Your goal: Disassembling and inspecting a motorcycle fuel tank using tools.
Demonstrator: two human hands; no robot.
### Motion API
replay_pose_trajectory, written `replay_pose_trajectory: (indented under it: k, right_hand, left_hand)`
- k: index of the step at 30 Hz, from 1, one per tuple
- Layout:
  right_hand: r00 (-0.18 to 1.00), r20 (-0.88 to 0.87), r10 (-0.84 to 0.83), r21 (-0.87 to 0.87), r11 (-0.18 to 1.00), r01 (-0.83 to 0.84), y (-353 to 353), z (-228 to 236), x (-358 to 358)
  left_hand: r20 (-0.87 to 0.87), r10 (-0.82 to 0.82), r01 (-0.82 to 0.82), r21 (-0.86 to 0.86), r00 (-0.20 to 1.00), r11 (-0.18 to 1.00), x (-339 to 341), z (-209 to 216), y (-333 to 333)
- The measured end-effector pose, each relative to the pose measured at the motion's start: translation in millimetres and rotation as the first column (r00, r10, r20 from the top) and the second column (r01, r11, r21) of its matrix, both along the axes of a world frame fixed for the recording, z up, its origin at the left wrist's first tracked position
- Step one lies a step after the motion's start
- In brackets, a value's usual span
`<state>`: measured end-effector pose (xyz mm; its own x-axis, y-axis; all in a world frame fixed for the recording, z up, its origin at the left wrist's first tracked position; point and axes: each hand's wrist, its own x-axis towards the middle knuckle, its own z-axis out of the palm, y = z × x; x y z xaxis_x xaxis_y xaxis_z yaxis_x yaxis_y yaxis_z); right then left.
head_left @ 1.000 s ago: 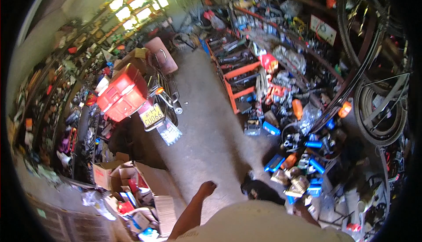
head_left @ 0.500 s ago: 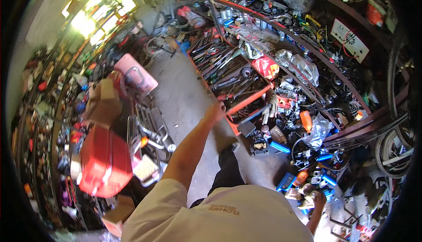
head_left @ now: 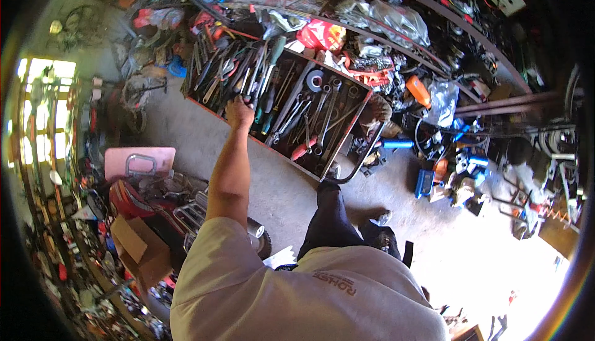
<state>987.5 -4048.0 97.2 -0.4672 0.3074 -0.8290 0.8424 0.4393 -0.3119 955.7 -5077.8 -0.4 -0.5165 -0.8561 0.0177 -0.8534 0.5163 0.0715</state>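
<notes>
My left hand (head_left: 240, 111) is over the near edge of a red-rimmed tool tray (head_left: 291, 166), on the screwdriver side. Its fingers are curled closed among the tool shafts; what is between them is too small to make out. Just beyond the fingertips lies a screwdriver with a green handle (head_left: 277, 49), its shaft pointing back toward the hand. Pliers and more screwdrivers crowd the tray's left part. To the right lie several combination wrenches (head_left: 307, 131), a tape-like ring (head_left: 315, 80) and a red-handled tool (head_left: 304, 148). My right hand is out of sight.
A cardboard box (head_left: 141, 251) and a pink panel with a handle (head_left: 139, 162) stand at left. Shelves of parts and plastic bags (head_left: 396, 22) line the far side. Blue cylinders (head_left: 396, 144) and a blue box (head_left: 424, 183) lie on the floor at right.
My left hand has gone from the tray's wrench end to the screwdrivers farther left. My right hand, low at the right before, has left the view. The whole view has turned.
</notes>
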Motion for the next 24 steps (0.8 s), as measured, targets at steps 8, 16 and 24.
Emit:
replay_pose_trajectory:
  k: [8,16,24]
  right_hand:
    - [0.98,-0.158,0.123,-0.091,0.986,-0.139,-57.3,-9.3,-2.6]
    - [0.917,-0.251,-0.31,-0.377,0.904,0.203,87.3,-57.0,145.4]
    - [0.896,-0.38,-0.231,0.057,0.961,0.272,155.1,-38.8,166.5]
  left_hand:
    - [0.011,0.03,-0.031,0.213,0.999,0.976,13.4,-26.3,-22.1]
    - [0.222,-0.181,0.199,-0.059,0.958,0.978,2.1,25.0,-40.3]
    - [-0.601,-0.377,0.709,0.606,0.705,0.36,-300.5,137.2,266.5]
